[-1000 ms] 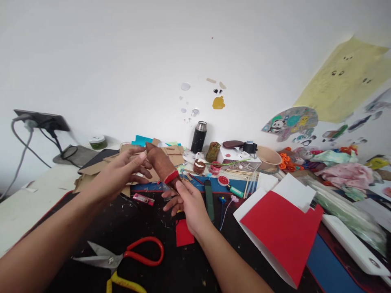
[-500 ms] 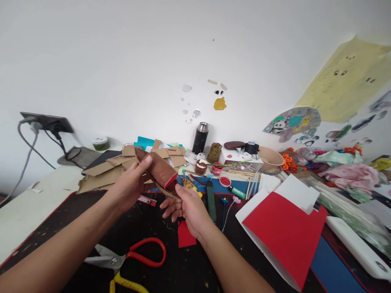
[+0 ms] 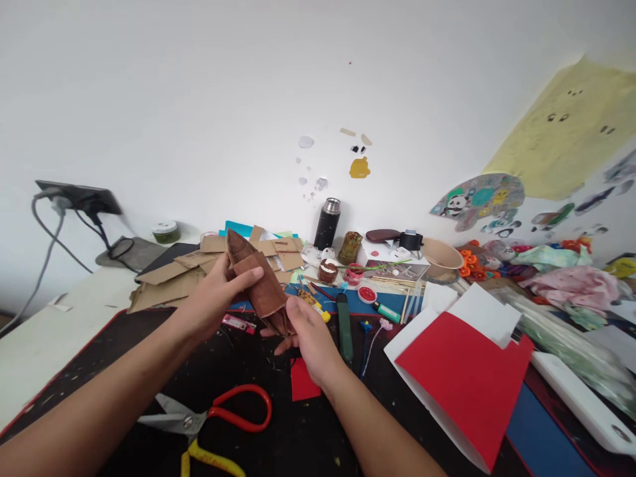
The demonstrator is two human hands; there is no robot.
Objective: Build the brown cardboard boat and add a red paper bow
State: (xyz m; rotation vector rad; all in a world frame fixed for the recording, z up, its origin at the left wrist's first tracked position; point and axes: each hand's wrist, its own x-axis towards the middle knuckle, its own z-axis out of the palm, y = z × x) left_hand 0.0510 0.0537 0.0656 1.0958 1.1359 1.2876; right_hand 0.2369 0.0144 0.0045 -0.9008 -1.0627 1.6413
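Observation:
A brown model boat (image 3: pixel 262 286), with a pointed end and a curved cover over its middle, is held above the dark mat in both hands. My left hand (image 3: pixel 231 281) is closed round its far side, the thumb lying on the cover. At the near end my right hand (image 3: pixel 311 334) pinches the boat between thumb and fingers. Beneath my right hand lies a small red paper piece (image 3: pixel 304 381). Opened scissors (image 3: pixel 191 422) with one red and one yellow handle rest on the mat below my hands.
Cardboard scraps (image 3: pixel 169 281) are piled at the back left. A black flask (image 3: pixel 328 224) stands by the wall. A green cutter (image 3: pixel 344 328) lies right of my hands, and red card (image 3: pixel 462 384) spreads further right. A power strip (image 3: pixel 79 199) hangs on the left wall.
The boat has turned in my hands, so its cover and pointed end face me more. The red patch at the cover's near end is no longer visible.

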